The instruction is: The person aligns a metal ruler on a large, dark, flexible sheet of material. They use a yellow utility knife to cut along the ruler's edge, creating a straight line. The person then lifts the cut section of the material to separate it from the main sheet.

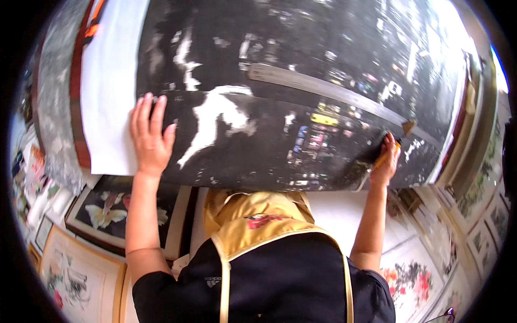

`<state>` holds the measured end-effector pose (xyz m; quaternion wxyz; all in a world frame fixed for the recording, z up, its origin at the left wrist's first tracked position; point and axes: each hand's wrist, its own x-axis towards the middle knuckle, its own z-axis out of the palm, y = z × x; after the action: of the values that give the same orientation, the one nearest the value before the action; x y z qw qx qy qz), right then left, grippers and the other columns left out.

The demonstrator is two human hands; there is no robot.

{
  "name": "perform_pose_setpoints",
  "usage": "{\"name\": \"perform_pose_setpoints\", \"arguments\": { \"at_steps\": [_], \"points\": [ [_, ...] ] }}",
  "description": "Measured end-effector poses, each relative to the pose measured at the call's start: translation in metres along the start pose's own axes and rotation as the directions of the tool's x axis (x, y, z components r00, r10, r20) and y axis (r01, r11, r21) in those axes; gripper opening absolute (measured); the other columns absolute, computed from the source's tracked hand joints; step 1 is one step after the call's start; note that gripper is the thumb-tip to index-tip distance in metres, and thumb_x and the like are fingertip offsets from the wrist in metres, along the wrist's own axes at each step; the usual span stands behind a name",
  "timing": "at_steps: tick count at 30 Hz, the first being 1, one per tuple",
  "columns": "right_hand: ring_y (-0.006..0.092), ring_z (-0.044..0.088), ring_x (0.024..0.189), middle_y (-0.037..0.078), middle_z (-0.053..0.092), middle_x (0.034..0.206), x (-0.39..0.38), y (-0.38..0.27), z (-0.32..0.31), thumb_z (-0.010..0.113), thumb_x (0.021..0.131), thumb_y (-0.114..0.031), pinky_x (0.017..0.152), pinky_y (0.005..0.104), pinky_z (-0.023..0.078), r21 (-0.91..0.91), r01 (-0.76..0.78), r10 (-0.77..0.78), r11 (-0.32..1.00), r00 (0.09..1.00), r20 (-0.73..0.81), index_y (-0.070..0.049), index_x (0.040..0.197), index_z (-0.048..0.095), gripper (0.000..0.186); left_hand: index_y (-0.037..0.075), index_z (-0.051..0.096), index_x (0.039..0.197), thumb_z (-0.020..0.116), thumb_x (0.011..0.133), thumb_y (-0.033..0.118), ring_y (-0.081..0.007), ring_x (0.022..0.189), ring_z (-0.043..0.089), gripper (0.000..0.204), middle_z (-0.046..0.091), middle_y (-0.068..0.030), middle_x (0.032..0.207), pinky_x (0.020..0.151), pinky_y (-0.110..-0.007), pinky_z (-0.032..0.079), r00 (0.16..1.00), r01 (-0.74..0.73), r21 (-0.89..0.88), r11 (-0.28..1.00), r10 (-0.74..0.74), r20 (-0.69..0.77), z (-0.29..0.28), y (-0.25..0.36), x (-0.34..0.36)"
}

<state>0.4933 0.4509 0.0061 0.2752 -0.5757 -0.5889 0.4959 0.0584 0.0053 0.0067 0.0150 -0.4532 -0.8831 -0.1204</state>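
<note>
My left hand (151,142) lies flat, fingers stretched out, across the edge between a white paper strip (110,107) and a dark worktop (215,167) marked with white and coloured patches. At the right, my right hand (385,164) is closed around a yellow-handled tool (397,146) with a flat, brownish, wedge-shaped end, perhaps a scraper. That end is beside the right part of a long metal ruler (323,89), which lies slanting across the dark surface. Most of the handle is hidden in the fingers.
An orange item (96,19) rests at the far left edge of the table. Below on the left are a framed flower picture (107,210) and a light framed painting (81,280). Another flower painting (412,282) is at lower right. Clear plastic wrapping (59,124) hangs at the left.
</note>
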Motion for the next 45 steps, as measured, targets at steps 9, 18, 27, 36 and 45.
{"name": "perform_pose_setpoints", "arguments": {
  "at_steps": [9,18,27,36,45],
  "points": [
    [0.0079,0.058,0.118,0.003,0.063,0.138,-0.013,-0.015,0.013,0.051,0.113,-0.028,0.103,0.0237,0.042,0.137,-0.026,0.023,0.99,1.0,0.021,-0.005,0.142,0.056,0.038,0.014,0.047,0.157,0.051,0.108,0.033,-0.0348,0.147,0.041,0.053,0.045,-0.0115,0.16,0.122,-0.049,0.03,0.997,-0.007,0.03,1.0,0.005,0.072,-0.01,0.006,0.013],
    [0.012,0.061,0.119,0.008,0.06,0.146,-0.018,-0.031,-0.004,0.05,0.113,-0.028,0.103,0.028,0.047,0.195,-0.063,0.051,0.979,0.996,0.068,-0.008,0.134,0.058,0.03,0.031,0.044,0.16,0.044,0.108,0.054,-0.0344,0.142,0.041,0.057,0.039,-0.0028,0.164,0.12,-0.048,0.031,0.998,-0.04,0.196,0.98,0.028,0.06,-0.001,0.012,0.016],
    [0.0042,0.056,0.087,-0.001,0.064,0.108,-0.042,-0.061,-0.045,0.055,0.111,-0.025,0.077,0.0239,0.048,-0.148,-0.117,0.137,0.982,0.983,0.126,-0.01,0.117,0.061,0.016,0.028,0.045,0.16,0.044,0.109,0.05,-0.0349,0.142,0.042,0.055,0.042,-0.0032,0.164,0.12,-0.048,0.032,0.996,-0.072,0.225,0.972,0.059,0.064,0.003,0.006,0.014],
    [0.0128,0.053,0.069,0.002,0.057,0.083,-0.04,-0.069,-0.064,0.068,0.103,-0.016,0.064,0.0269,0.045,-0.551,0.249,-0.164,0.797,0.966,0.199,-0.004,0.117,0.065,0.019,0.025,0.046,0.16,0.043,0.11,0.05,-0.035,0.142,0.043,0.056,0.043,-0.0063,0.163,0.121,-0.048,0.031,0.995,-0.085,0.226,0.97,0.071,0.071,0.003,0.004,0.014],
    [0.0295,0.068,0.077,0.01,0.066,0.092,-0.026,-0.073,-0.048,0.075,0.095,-0.013,0.066,0.036,0.053,-0.653,0.43,-0.253,0.623,0.901,0.352,-0.005,0.102,0.063,0.016,0.024,0.046,0.16,0.043,0.11,0.048,-0.036,0.143,0.042,0.055,0.043,-0.0058,0.163,0.121,-0.048,0.031,0.995,-0.088,0.213,0.973,0.075,0.069,0.004,0.002,0.014]
  ]
}}
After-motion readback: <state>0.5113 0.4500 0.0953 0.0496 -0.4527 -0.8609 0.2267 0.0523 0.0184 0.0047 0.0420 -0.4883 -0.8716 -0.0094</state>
